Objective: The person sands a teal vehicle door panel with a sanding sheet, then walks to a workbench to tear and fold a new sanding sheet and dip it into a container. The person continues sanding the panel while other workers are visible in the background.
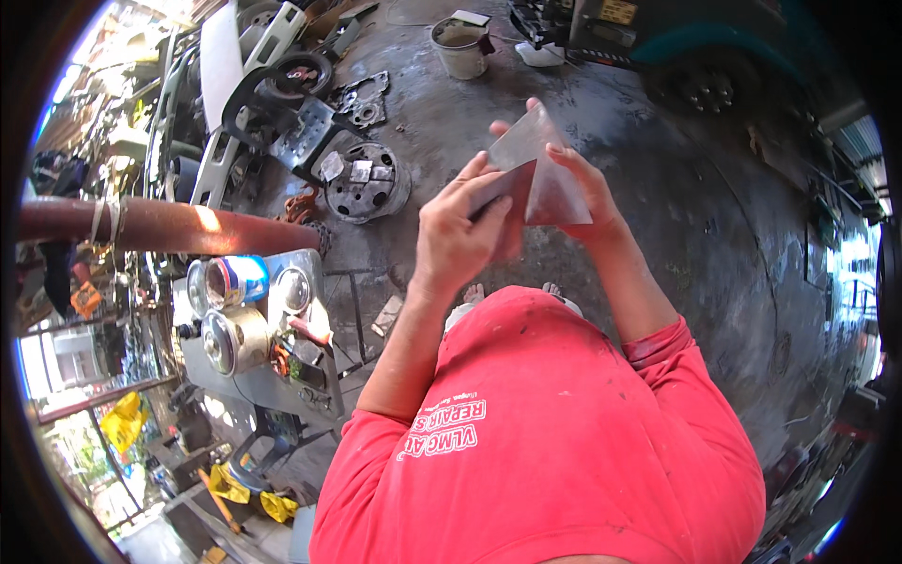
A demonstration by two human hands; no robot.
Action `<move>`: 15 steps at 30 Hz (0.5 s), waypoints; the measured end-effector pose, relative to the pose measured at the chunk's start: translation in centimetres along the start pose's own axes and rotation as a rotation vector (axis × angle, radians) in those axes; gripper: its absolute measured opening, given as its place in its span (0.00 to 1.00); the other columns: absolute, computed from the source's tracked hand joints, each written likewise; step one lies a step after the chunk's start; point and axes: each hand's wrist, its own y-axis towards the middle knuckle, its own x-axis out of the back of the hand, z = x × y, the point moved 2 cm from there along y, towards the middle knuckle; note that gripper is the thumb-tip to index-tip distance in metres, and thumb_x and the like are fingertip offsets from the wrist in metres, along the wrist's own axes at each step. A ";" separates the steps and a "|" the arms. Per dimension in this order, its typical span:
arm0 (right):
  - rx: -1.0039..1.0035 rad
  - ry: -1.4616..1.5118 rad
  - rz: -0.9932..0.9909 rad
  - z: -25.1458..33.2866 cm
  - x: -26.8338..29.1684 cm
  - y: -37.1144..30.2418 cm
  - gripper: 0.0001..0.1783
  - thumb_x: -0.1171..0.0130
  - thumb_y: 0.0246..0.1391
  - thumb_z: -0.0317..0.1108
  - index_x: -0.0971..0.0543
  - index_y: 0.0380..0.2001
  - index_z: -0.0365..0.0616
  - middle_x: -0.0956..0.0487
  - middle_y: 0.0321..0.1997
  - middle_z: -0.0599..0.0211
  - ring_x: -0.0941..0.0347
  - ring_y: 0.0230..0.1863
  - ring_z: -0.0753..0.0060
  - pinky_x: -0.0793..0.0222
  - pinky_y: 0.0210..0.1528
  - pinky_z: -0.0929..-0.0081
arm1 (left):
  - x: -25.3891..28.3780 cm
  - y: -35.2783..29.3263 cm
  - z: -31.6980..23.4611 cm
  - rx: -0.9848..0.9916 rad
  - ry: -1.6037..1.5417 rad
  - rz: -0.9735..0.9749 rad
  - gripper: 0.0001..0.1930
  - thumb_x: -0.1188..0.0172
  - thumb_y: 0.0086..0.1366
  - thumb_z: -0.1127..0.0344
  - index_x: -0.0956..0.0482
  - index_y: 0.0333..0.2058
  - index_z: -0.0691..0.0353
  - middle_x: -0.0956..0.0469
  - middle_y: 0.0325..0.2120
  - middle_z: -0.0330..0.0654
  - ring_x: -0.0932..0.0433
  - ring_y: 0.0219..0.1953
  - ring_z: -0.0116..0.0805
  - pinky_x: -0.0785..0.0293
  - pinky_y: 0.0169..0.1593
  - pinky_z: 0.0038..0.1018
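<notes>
In front of my chest I hold a creased sheet of sandpaper (517, 143) between both hands. It looks grey on one side and reddish-brown on the other, and it stands bent into a peak. My left hand (462, 228) is closed on the sheet's left part, with the thumb pressed on the brown face. On the opposite side, my right hand (590, 193) grips the grey part, its thumb near the fold. Some fingertips show behind the upper edge; the other fingers are partly hidden by the sheet.
To the left, a small table (211, 371) carries tins (235, 340) and tools, below a rusty pole (178, 226). Beyond lie a steel wheel (381, 193), a dark chair (305, 136) and a bucket (460, 58). A teal vehicle (742, 47) stands at the far right.
</notes>
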 end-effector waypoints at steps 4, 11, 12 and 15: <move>0.173 -0.025 0.047 0.5 -1.2 2.7 0.42 0.38 0.69 0.44 0.45 0.81 0.66 0.36 0.79 0.53 0.32 0.72 0.30 0.25 0.65 0.34 | -0.2 -1.5 -4.0 -0.282 0.195 0.048 0.15 0.28 0.60 0.72 0.13 0.47 0.63 0.12 0.43 0.47 0.13 0.45 0.47 0.15 0.47 0.38; 0.194 -0.064 0.076 1.5 -3.8 3.2 0.76 0.57 0.46 0.94 0.45 0.81 0.42 0.40 0.83 0.44 0.39 0.79 0.38 0.21 0.63 0.47 | -3.9 -3.5 -4.0 -0.252 0.233 -0.100 0.25 0.30 0.53 0.71 0.18 0.52 0.66 0.16 0.49 0.48 0.14 0.48 0.46 0.15 0.49 0.37; 0.242 -0.106 0.053 1.6 -4.4 2.9 0.75 0.58 0.48 0.94 0.46 0.81 0.42 0.40 0.82 0.44 0.39 0.79 0.39 0.21 0.64 0.49 | -4.0 -3.1 -4.3 -0.226 0.209 -0.117 0.25 0.30 0.53 0.71 0.18 0.52 0.66 0.16 0.48 0.48 0.14 0.47 0.47 0.16 0.48 0.38; 0.376 -0.322 0.036 0.5 -6.4 2.3 0.69 0.60 0.56 0.89 0.46 0.81 0.39 0.40 0.82 0.45 0.39 0.80 0.44 0.30 0.72 0.51 | -3.3 0.2 -5.1 -0.149 0.139 -0.272 0.21 0.32 0.57 0.71 0.17 0.50 0.66 0.16 0.45 0.51 0.15 0.45 0.53 0.16 0.45 0.42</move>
